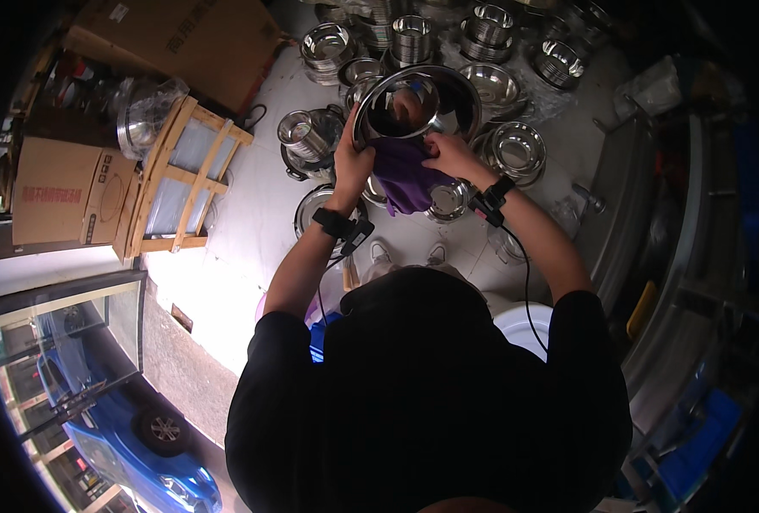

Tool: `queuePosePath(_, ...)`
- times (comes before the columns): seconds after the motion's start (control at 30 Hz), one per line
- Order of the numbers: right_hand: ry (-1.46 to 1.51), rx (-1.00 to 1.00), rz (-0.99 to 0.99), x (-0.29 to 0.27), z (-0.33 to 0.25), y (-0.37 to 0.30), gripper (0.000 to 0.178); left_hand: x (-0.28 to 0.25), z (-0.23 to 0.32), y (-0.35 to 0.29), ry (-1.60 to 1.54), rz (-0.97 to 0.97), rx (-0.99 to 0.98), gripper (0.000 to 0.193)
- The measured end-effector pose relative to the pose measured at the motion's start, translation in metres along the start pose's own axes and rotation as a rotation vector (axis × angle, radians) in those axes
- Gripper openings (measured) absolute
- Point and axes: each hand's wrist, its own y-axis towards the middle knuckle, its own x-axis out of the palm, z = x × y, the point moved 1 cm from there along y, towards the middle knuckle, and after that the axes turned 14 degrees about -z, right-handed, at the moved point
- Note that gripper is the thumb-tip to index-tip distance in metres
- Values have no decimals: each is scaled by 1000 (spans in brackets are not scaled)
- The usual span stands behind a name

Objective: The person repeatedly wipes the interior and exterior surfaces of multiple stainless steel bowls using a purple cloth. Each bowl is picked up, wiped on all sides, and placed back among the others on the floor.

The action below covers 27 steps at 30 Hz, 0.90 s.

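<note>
In front of me I hold up a large shiny steel basin (463,96), tilted so that its hollow shows, with reflections inside. My left hand (354,160) is closed on the basin's left edge, its thumb toward the near side. At the near right edge, my right hand (453,156) is closed on a purple cloth (403,175). The cloth hangs below the basin, bunched against its near rim. Part of the right hand's fingers is hidden by the cloth. Both wrists wear black straps with small devices and cables.
Stacks of steel bowls (518,150) and pots (304,137) cover the tiled floor beyond and beneath my hands. Cardboard boxes (59,192) and a wooden crate (179,175) stand at left. A metal counter (612,184) runs along the right. A white tub (523,327) sits beside me.
</note>
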Motion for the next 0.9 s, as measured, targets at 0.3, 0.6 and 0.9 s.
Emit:
queuePosePath(0.3, 859, 254, -329, -10, 18, -1, 25, 9, 41, -5, 223, 2, -45, 82)
queuePosePath(0.6, 846, -75, 579, -40, -40, -7, 18, 11, 39, 1, 478, 139, 50, 83)
queuePosePath(0.9, -222, -294, 740, -32, -47, -3, 19, 16, 26, 8, 459, 147, 202, 79)
